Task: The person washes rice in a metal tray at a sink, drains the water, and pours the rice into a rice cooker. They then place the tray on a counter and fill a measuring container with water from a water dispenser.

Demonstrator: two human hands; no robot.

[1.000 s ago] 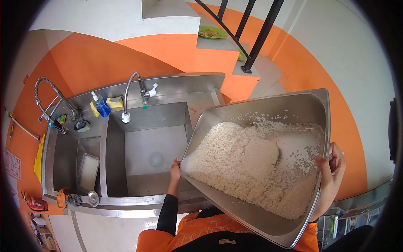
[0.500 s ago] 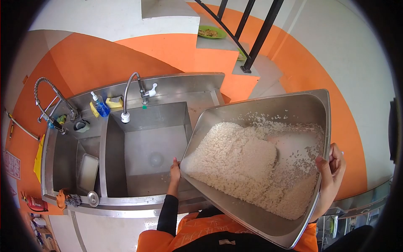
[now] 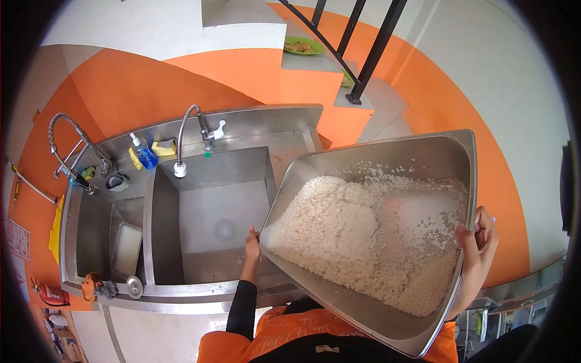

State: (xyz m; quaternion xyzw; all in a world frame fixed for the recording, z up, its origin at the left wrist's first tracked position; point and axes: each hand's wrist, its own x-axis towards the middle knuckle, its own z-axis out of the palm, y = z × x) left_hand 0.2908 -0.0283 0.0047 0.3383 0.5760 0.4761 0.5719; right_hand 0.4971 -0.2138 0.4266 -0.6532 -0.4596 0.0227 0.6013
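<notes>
A deep metal pan [image 3: 375,154] is held at a tilt over the right end of the sink counter. White rice [image 3: 327,224] is heaped on its left and lower side, with loose grains along the far wall. A cloudy, shiny patch [image 3: 417,212] on the right side looks like water over the pan's bottom. My left hand [image 3: 252,249] grips the pan's left corner, most of its fingers hidden underneath. At the opposite end, my right hand [image 3: 480,245] is closed on the right rim, its thumb on top.
Left of the pan is a large sink basin [image 3: 224,206] under a curved faucet [image 3: 192,112]. A smaller basin [image 3: 97,218] holds a rectangular container [image 3: 128,249]. A blue soap bottle [image 3: 145,153] and sponge [image 3: 164,148] sit behind. Stairs with a black railing [image 3: 378,54] and green plate [image 3: 304,46] rise beyond.
The raised mound in the middle of the rice has slumped and spread flatter, and the shiny patch on the right looks larger. Both hands and the pan hold nearly the same position.
</notes>
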